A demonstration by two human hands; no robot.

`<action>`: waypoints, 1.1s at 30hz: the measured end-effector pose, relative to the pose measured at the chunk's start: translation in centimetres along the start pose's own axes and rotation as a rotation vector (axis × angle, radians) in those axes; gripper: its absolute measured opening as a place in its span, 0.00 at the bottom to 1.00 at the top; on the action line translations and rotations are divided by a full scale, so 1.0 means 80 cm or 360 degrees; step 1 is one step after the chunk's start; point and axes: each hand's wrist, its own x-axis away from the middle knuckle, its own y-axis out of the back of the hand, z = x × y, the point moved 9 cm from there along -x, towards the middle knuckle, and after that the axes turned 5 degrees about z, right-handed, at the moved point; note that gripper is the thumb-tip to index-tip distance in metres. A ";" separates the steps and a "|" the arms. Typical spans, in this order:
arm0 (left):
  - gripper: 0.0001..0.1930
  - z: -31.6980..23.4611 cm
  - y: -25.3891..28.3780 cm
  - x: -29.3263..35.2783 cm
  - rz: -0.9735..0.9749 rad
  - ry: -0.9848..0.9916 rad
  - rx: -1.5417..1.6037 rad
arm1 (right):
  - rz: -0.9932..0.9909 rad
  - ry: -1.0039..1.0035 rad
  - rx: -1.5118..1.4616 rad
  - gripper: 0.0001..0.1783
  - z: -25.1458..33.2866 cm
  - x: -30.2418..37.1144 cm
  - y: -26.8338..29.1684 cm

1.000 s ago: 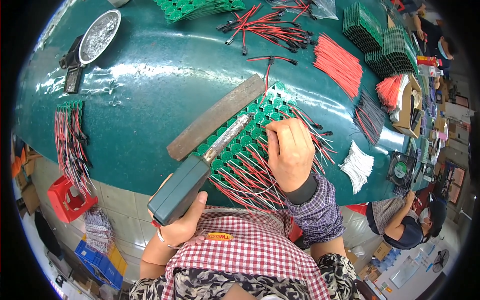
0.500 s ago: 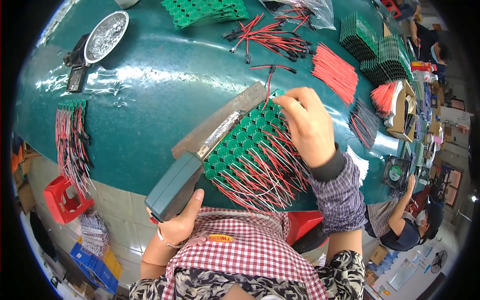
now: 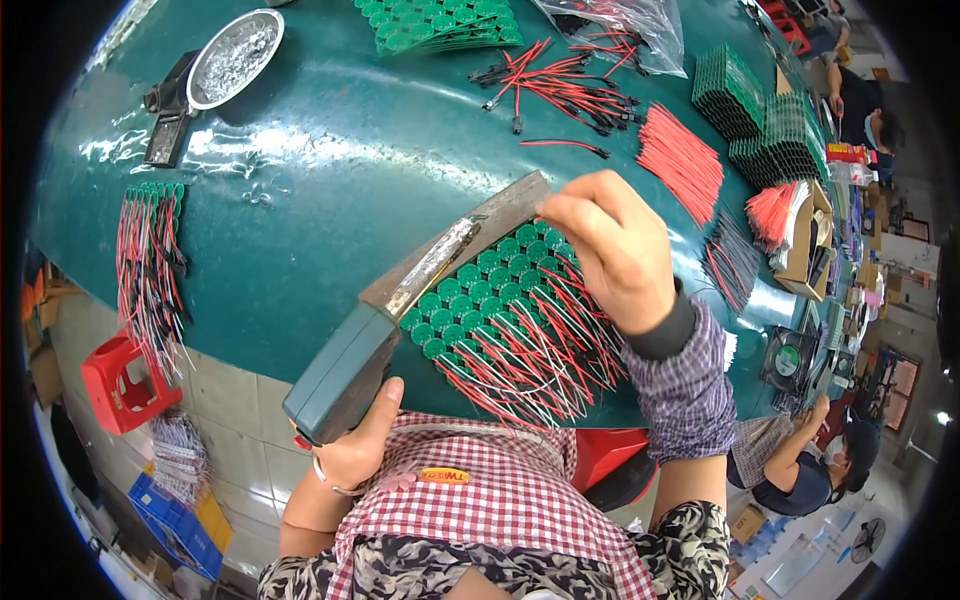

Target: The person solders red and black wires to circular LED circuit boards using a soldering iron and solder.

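Observation:
My left hand [image 3: 358, 440] grips the handle of a soldering gun [image 3: 345, 372]. Its metal barrel slants up and right over a flat metal bar [image 3: 520, 200]. Beside the bar lies a panel of round green circuit boards [image 3: 470, 300], with many red, white and black wires [image 3: 540, 360] trailing off its near side. My right hand [image 3: 620, 250] hovers at the panel's far corner, thumb and forefinger pinched by the bar's end. What the pinch holds, if anything, is hidden. Just beyond, a single red lead with a black plug [image 3: 565, 146] lies on the table.
Connector leads [image 3: 560, 90], red wires [image 3: 680, 160] and dark wires [image 3: 732, 262] lie beyond my right hand. Stacked green panels [image 3: 728, 90] stand farther right. At left are a dish of metallic scraps [image 3: 235, 60] and a wired panel [image 3: 150, 250]. A co-worker [image 3: 815, 465] sits at right.
The red lead that hung upright at my right fingers is no longer visible there. The view has shifted slightly; the soldering gun stays in my left hand, its barrel now over the bar.

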 end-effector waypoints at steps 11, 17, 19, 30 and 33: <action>0.12 -0.004 -0.017 -0.006 0.0091 -0.0079 -0.0050 | -0.0210 -0.0623 -0.0073 0.13 0.014 0.095 -0.042; 0.12 -0.006 -0.026 -0.004 0.0208 -0.0092 -0.0146 | -0.0236 -0.0588 0.0011 0.13 0.017 0.099 -0.044; 0.11 -0.009 -0.028 -0.003 0.0222 -0.0144 -0.0176 | -0.0281 -0.0554 0.0018 0.14 0.019 0.099 -0.044; 0.09 -0.011 -0.039 0.000 0.0311 -0.0212 -0.0285 | -0.0228 -0.0501 0.0090 0.13 0.025 0.097 -0.046; 0.09 -0.016 -0.040 -0.003 0.0303 -0.0240 -0.0302 | -0.0217 -0.0502 0.0090 0.14 0.025 0.097 -0.046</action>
